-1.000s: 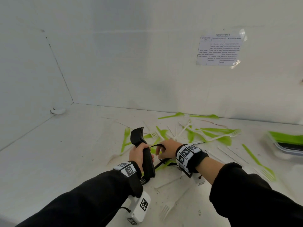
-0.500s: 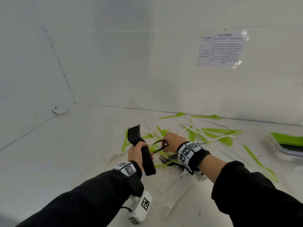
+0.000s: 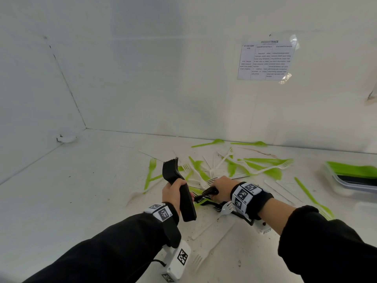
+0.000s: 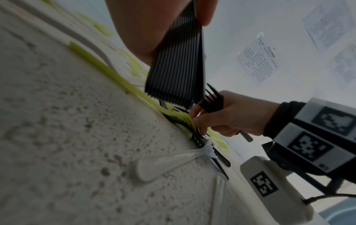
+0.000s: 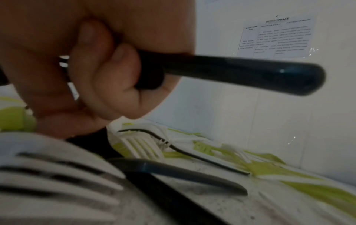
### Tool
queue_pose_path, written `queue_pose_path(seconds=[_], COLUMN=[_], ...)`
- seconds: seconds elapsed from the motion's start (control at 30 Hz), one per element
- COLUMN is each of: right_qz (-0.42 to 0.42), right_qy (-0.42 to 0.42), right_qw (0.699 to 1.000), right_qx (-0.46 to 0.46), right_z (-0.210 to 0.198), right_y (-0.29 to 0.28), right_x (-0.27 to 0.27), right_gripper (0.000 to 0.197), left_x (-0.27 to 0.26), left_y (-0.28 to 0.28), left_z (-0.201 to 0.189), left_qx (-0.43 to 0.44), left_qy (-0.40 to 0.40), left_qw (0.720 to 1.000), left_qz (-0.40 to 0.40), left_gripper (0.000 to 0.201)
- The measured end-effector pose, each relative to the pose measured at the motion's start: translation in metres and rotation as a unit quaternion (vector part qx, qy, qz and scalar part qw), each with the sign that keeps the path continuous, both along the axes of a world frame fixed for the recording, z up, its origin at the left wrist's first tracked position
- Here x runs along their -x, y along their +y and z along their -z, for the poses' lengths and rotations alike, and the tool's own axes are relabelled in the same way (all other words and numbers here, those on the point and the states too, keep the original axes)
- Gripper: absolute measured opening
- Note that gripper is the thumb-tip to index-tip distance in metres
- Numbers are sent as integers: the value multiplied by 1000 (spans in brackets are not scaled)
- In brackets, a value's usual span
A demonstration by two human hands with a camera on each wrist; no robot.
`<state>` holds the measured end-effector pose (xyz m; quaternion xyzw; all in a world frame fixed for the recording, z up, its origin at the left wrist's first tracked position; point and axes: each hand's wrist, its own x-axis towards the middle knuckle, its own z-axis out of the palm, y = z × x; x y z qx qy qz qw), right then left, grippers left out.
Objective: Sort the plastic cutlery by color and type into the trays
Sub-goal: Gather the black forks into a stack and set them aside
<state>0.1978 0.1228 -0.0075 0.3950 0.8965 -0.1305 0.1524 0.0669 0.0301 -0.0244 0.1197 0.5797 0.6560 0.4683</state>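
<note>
Gripping a thick stack of black plastic forks (image 3: 179, 188) upright above the white worktop (image 3: 81, 193), the left hand (image 3: 173, 189) clenches their handles. Just right of the stack, the right hand (image 3: 221, 188) grasps a single black plastic fork (image 3: 206, 194). Beyond the stack lie scattered green and white plastic cutlery (image 3: 255, 168).

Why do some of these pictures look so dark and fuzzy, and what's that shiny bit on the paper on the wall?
Head view: bright and mostly sharp; glare on the plastic over the wall paper. Left wrist view: dim, grainy, tilted, yet the stack of black forks is crisp. Right wrist view: dark, and the right hand, its black fork and the white fork nearest the camera are blurred.
</note>
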Motion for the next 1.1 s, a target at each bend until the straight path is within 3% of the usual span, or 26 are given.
queue_pose_path(seconds=[0.2,0.4,0.53,0.83,1.0,1.1], right_qz=[-1,-26,-31,-56,-72,-68], right_qy=[22,36,38,76,65,78], right_qw=[1000,999,998,983,986,988], right_qx=[11,27,47,160,134,115], right_z=[1,9,14,9,14,16], right_y=[-2,0,1,0,-2,-2], right_x=[-2,-3,-8,-23,-27,-25], right_gripper=[31,22,36,30,53,44], left_x=[-7,-16,-20,-32,-37,-38], left_y=[2,1,0,1,1,1], left_z=[5,9,10,9,9,9], left_qx=[6,8,4,-8,-23,-22], left_qy=[-1,-7,-13,-15,-26,-29], left_qw=[1000,1000,999,999,998,998], left_qz=[-7,-24,-34,-49,-60,-55], left_gripper=[5,6,7,7,7,6])
